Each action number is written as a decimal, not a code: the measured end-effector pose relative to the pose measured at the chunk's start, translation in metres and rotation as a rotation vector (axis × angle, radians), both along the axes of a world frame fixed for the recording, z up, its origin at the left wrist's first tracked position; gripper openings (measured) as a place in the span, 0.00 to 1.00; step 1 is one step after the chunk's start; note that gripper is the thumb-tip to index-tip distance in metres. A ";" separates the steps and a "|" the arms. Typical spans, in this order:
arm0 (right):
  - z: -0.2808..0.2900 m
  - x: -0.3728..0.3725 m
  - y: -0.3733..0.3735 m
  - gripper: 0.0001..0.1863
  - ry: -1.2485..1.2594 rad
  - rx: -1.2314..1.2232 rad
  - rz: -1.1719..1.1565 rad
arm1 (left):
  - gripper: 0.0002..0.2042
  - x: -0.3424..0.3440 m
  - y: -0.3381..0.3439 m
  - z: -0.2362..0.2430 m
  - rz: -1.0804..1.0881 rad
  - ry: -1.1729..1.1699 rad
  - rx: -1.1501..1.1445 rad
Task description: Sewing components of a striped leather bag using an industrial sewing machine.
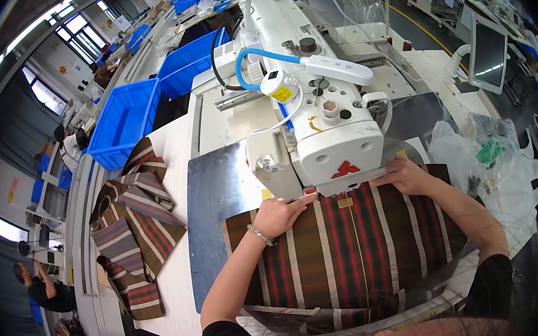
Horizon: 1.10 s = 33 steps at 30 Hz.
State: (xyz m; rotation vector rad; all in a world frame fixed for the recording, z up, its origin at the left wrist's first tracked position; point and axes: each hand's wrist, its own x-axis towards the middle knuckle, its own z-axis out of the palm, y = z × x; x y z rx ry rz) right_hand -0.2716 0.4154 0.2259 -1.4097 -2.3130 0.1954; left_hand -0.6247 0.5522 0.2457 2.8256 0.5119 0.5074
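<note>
Brown striped fabric [305, 259] with red, green and cream bands lies across the sewing machine's bed in front of me. My left hand [273, 219], a beaded bracelet at its wrist, rests on the fabric's far left part, fingers stretched toward the machine's needle area. Beside those fingertips is a small red part [309, 191]. On the far right part of the same fabric lies my right hand [404, 177], its fingers extended beneath the front of the white sewing machine head [339, 147]. A small tan patch [345, 203] sits on the fabric between my hands. The fingertips are partly hidden.
More striped fabric pieces [134, 228] lie heaped on the white table at left. Behind them stand blue bins [123, 121]. Crumpled clear plastic [499, 170] lies at right, below a screen on an arm [488, 53]. Another person [49, 289] is at far left.
</note>
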 end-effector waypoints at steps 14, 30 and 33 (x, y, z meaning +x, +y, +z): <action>0.009 -0.008 -0.010 0.26 -0.260 0.131 -0.069 | 0.15 0.000 -0.003 0.001 0.008 0.042 0.107; 0.028 -0.040 -0.030 0.25 -0.440 0.229 -0.229 | 0.13 0.008 -0.013 -0.006 0.059 0.074 0.157; 0.021 -0.026 -0.025 0.25 -0.400 0.198 -0.169 | 0.12 0.013 -0.018 -0.001 0.056 0.067 0.126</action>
